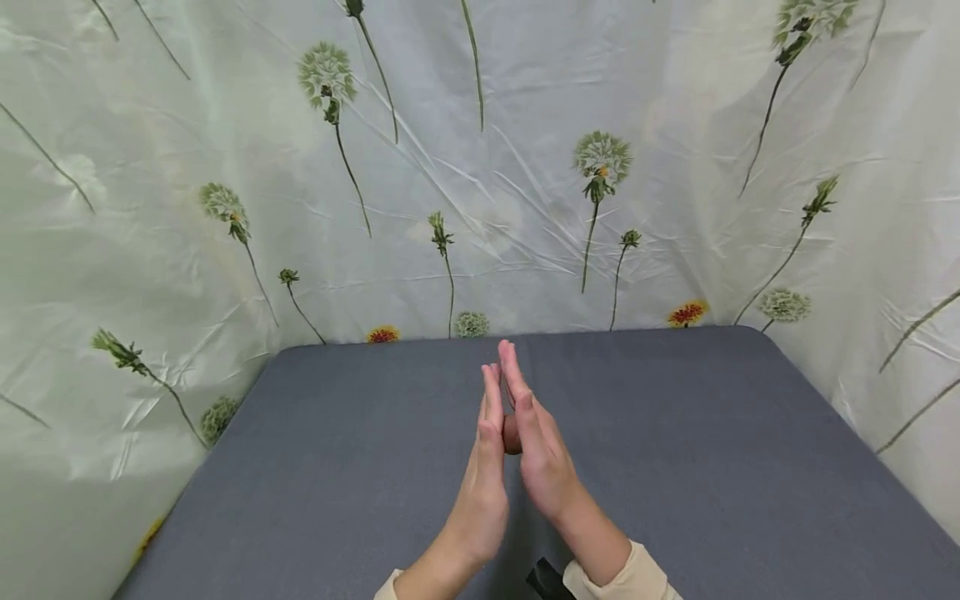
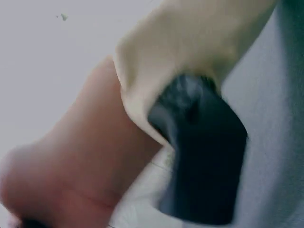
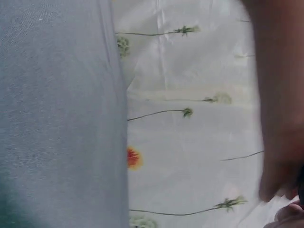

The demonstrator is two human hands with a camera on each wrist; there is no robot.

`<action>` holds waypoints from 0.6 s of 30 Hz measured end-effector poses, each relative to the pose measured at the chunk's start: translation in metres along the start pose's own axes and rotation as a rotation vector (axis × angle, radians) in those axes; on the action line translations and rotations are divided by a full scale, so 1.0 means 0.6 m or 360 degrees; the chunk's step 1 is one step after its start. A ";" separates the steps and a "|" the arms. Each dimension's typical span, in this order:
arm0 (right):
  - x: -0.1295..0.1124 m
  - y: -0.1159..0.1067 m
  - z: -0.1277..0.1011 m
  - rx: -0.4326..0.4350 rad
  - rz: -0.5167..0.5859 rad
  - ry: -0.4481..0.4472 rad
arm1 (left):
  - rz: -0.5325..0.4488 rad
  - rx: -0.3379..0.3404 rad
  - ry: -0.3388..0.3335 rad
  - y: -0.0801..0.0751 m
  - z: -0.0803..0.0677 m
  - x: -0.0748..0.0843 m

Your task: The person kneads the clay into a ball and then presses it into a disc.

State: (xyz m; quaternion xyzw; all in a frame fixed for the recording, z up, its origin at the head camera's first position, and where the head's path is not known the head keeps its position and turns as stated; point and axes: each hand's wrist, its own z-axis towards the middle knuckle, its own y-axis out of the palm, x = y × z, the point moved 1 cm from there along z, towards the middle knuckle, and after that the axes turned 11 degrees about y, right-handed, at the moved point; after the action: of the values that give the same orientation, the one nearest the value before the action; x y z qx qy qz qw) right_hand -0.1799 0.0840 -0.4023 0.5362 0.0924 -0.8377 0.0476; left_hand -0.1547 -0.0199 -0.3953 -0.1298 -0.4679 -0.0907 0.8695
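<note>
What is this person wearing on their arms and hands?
Both hands, the left hand and the right hand, are bare: no gloves or rings show. Cream long sleeves end at the wrists. A black device, blurred, sits strapped at the right wrist against the sleeve cuff.

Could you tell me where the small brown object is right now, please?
In the head view the brown object sits pressed between the flat palms of the left hand and right hand, above the grey table.
</note>
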 end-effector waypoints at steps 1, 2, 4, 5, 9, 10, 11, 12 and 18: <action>0.004 0.001 0.000 -0.0019 0.0049 0.0053 | 0.0061 -0.0001 0.0019 -0.001 -0.001 0.004; 0.008 0.004 -0.001 -0.0046 0.0101 0.0090 | 0.0120 0.0009 0.0054 -0.004 -0.001 0.008; 0.014 0.019 -0.005 -0.0103 0.0153 0.0109 | 0.0199 0.0057 0.0121 -0.017 0.004 0.015; 0.016 0.028 -0.009 -0.0140 0.0165 0.0104 | 0.0203 0.0091 0.0137 -0.027 0.007 0.017; 0.011 0.063 -0.024 -0.0218 0.0143 0.0009 | 0.0050 0.0191 0.0073 -0.067 0.023 0.016; 0.007 0.068 -0.027 -0.0218 0.0125 -0.0024 | -0.0020 0.0187 0.0026 -0.073 0.026 0.014; 0.003 0.069 -0.029 -0.0205 0.0103 -0.0057 | -0.0080 0.0172 -0.0020 -0.078 0.028 0.011; -0.001 0.069 -0.030 -0.0177 0.0064 -0.0104 | -0.0130 0.0153 -0.0064 -0.080 0.030 0.007; -0.017 0.042 -0.017 -0.0033 -0.0104 -0.0245 | -0.0270 0.0016 -0.0168 -0.056 0.028 -0.010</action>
State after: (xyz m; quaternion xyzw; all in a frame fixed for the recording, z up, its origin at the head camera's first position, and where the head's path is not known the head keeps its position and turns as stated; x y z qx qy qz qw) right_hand -0.1620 0.0611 -0.4000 0.4663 0.1146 -0.8766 0.0327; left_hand -0.1806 -0.0467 -0.3869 -0.0899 -0.5229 -0.1546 0.8334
